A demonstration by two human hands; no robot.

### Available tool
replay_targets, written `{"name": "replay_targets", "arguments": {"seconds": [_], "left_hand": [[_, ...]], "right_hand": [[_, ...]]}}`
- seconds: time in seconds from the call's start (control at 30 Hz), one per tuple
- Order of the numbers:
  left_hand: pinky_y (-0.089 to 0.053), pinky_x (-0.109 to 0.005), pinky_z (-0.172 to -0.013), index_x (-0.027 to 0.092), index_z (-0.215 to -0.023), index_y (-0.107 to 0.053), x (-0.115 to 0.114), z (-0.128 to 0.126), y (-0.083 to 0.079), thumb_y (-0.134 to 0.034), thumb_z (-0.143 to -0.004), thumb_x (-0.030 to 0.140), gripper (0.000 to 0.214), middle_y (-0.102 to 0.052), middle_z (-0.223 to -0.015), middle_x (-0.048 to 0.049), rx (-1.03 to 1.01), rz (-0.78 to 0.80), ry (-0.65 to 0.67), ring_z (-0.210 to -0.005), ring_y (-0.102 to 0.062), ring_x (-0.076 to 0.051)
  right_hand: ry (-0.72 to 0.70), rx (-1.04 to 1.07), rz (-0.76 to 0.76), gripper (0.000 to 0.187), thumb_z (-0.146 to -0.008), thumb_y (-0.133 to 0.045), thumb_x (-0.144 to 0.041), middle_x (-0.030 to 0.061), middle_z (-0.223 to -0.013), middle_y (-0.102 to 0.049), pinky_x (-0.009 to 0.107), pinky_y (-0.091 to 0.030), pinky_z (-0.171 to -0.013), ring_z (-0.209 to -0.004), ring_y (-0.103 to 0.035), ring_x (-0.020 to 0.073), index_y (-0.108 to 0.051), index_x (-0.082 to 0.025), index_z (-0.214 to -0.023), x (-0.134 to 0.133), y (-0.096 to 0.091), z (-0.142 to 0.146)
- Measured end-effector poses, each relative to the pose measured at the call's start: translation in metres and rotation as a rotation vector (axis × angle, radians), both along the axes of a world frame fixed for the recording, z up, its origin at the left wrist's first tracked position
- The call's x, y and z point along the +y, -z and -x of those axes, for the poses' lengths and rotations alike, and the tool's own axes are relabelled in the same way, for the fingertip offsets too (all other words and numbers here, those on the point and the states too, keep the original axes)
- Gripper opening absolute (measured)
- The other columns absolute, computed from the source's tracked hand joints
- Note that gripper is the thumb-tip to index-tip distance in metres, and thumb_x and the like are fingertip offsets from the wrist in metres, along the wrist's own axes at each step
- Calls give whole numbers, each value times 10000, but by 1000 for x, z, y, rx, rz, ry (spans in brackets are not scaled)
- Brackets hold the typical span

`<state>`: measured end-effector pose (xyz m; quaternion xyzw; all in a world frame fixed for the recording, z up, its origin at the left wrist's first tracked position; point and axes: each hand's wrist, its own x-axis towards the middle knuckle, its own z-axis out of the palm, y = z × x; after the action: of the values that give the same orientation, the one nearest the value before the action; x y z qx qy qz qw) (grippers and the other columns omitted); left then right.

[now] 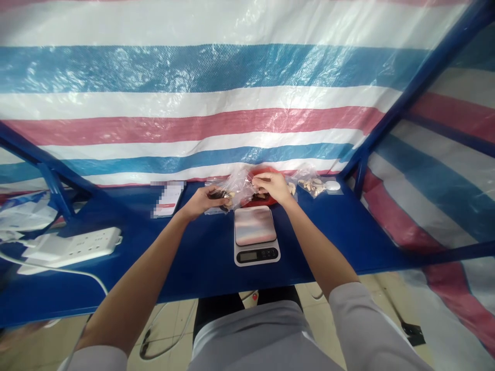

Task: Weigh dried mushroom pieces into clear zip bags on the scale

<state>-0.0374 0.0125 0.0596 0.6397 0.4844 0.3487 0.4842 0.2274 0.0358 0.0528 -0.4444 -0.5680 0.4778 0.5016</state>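
My left hand (pixel 203 202) is closed round a clear plastic bag (pixel 238 186) holding dark and pale pieces. The bag's loose, crumpled upper part stretches right to my right hand (pixel 273 187), whose thumb and fingers pinch together at its edge. Under my right hand lies a red dish or bag (pixel 273 201) with dark, dried-looking pieces in it; the hand hides part of it. Just in front of both hands stands a white kitchen scale (pixel 256 226) with a shiny metal plate and a dark display. Nothing rests on its plate.
A phone (pixel 169 199) lies left of my hands. A clear bag of pale dried slices (pixel 311 186) and a round white lid or tub (pixel 332 186) sit to the right. A white power strip (pixel 88 246) with a cable lies on the blue table (pixel 201 268). Striped sheeting (pixel 216 123) rises behind.
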Motion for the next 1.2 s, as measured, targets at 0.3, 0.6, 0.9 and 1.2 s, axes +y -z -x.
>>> {"name": "replay_targets", "arguments": {"seconds": [0.3, 0.6, 0.9, 1.2], "left_hand": [[-543, -288, -673, 165, -892, -719, 13, -34, -32, -854, -613, 481, 442, -725, -817, -21, 242, -187, -61, -738, -689, -197], [-539, -290, -647, 216, -1072, -632, 34, -49, -41, -842, -629, 397, 522, -709, -779, 2, 303, -219, -122, -656, -686, -177], [-550, -292, -620, 210, -1141, -624, 59, -60, -46, -791, -692, 416, 522, -720, -861, -18, 336, -311, -95, -639, -668, -166], [-531, -304, -708, 201, -1114, -688, 83, -61, -57, -759, -731, 453, 464, -734, -892, -33, 509, -409, 11, -718, -663, -184]], "right_hand": [[131, -117, -230, 404, -790, -702, -567, 48, -935, -783, 335, -587, -836, -895, -737, 237, -774, -198, -938, 5, -12, -8], [79, 166, -68, 407, -685, -790, -571, 45, -840, -765, 348, -607, -769, -829, -730, 227, -758, -196, -840, 33, 11, -17], [167, 310, 82, 474, -608, -843, -566, 37, -872, -762, 323, -626, -770, -806, -744, 192, -726, -197, -882, 48, 19, -36], [94, 225, 91, 448, -714, -772, -537, 57, -924, -772, 337, -637, -739, -929, -744, 245, -728, -198, -1003, 58, 28, -40]]}}
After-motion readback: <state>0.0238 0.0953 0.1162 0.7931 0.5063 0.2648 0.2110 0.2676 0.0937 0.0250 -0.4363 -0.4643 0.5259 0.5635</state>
